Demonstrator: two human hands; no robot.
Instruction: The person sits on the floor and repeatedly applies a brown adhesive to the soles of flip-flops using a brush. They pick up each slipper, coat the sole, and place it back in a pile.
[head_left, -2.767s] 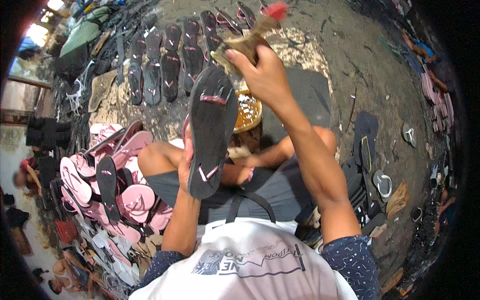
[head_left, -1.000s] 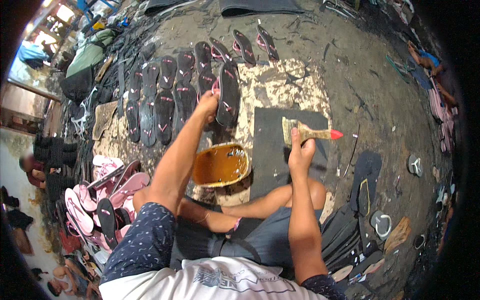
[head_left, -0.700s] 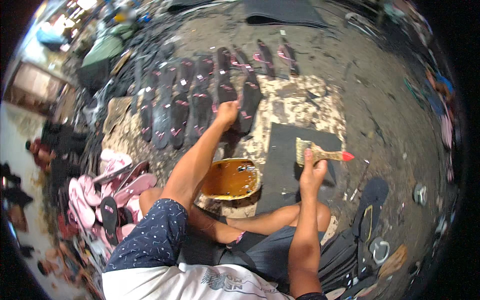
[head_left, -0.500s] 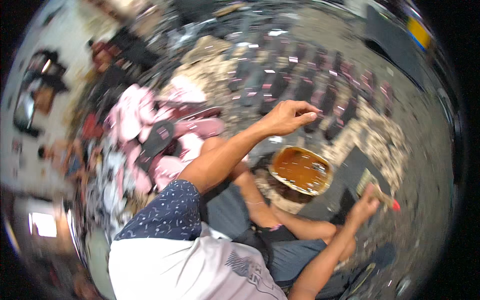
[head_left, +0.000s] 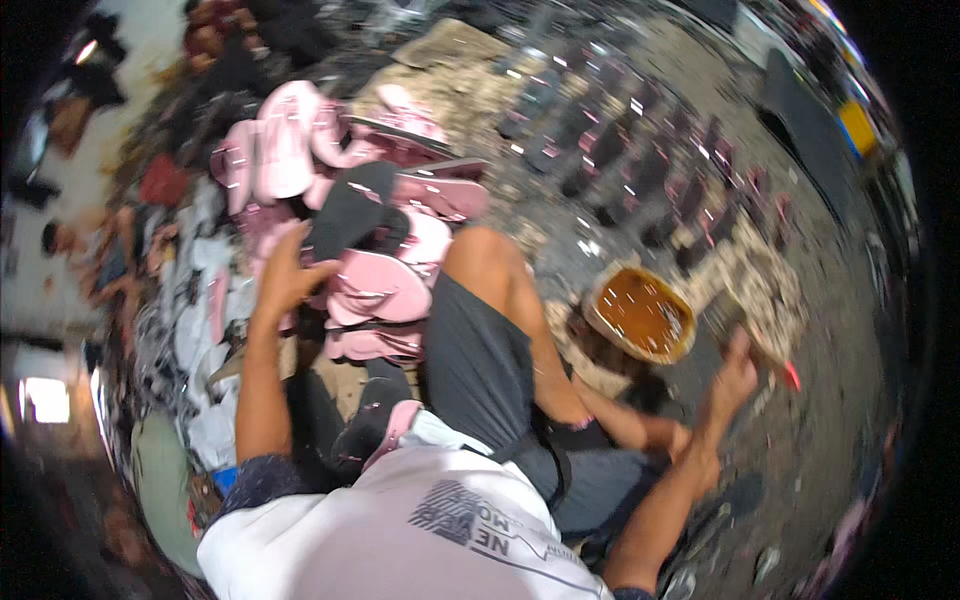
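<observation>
Pink sandals (head_left: 375,285) lie heaped on the floor's left edge; the left hand (head_left: 285,275) spreads open on one. Light, bendy foam, probably best pinched at its rim. The right hand (head_left: 735,375) clamps a brush (head_left: 765,335) beside the glue bowl (head_left: 640,312).

Pink sandal soles (head_left: 375,285), amber-brown glue bowl (head_left: 642,314), red-tipped brush (head_left: 770,350).

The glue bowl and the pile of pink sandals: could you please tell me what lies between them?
In the head view, the person's bent knee in dark shorts lies between the glue bowl and the pile of pink sandals.
</observation>
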